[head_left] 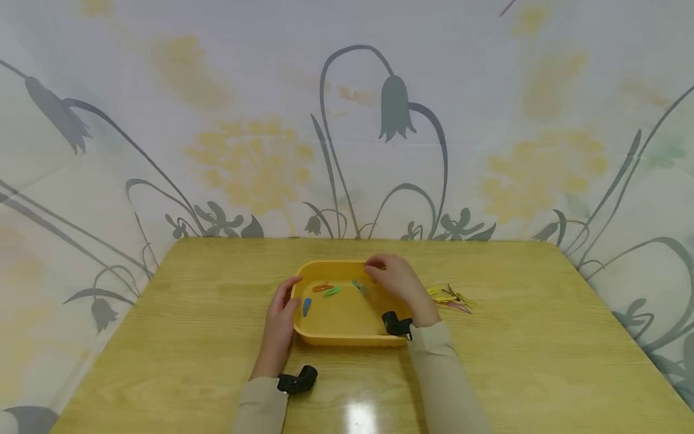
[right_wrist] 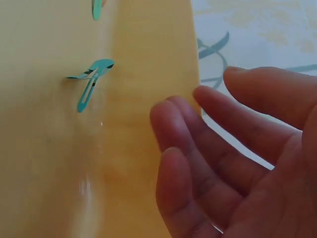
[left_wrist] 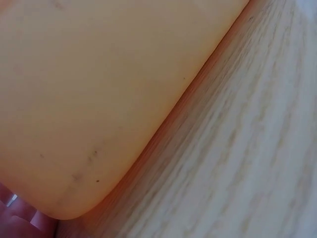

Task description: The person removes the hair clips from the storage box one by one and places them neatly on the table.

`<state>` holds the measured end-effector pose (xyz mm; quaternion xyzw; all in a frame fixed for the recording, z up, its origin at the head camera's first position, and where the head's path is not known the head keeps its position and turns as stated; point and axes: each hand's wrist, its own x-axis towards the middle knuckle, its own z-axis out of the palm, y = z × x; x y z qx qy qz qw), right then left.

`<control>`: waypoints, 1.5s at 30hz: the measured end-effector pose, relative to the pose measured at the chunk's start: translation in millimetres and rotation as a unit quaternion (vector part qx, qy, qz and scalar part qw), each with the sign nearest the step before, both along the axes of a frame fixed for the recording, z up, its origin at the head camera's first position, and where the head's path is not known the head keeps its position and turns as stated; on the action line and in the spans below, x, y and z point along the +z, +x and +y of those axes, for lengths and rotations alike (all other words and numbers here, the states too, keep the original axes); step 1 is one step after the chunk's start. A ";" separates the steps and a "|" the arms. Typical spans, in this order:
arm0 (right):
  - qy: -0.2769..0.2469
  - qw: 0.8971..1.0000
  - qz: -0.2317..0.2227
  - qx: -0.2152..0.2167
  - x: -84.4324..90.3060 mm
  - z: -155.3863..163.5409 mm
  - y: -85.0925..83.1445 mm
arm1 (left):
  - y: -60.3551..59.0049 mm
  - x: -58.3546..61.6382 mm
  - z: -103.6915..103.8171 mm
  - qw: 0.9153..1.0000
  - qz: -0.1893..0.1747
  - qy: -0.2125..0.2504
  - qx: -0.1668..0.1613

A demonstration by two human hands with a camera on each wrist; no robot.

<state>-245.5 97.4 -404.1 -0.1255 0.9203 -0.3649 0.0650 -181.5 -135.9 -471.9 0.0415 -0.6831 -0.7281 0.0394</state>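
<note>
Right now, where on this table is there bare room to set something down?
Bare wood lies left of the left hand, along the table behind the yellow tray, and at the far right. Crowded: inside the tray under the right hand, and beside it the loose clip pile.

Matt yellow plastic tray (head_left: 336, 328) on glossy wood-grain table (head_left: 515, 361).

Wooden table (head_left: 190, 337) (glossy, showing a light reflection) stands against a floral-printed backdrop (head_left: 347, 120) of grey and yellow.

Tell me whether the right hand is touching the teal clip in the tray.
Apart. The right wrist view shows the right hand with relaxed fingers and bare yellow tray between them and the teal clip.
</note>
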 end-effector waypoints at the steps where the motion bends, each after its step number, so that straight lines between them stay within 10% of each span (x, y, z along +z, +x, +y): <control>1: 0.011 1.000 0.000 -0.001 0.6 0.8 0.3 | -0.8 0.7 1.6 1.000 0.001 0.002 -0.003; 12: 0.077 0.996 -0.030 0.047 -0.7 -1.3 -0.2 | -1.3 2.4 -1.2 1.000 0.000 -0.001 -0.004; 23: 0.112 0.974 -0.066 0.183 -7.1 0.8 3.9 | -0.6 1.4 0.1 1.000 -0.004 -0.008 -0.005; 45: 0.126 0.979 -0.097 0.127 -7.3 -0.7 7.8 | -1.0 2.9 -0.3 1.000 -0.002 -0.003 -0.003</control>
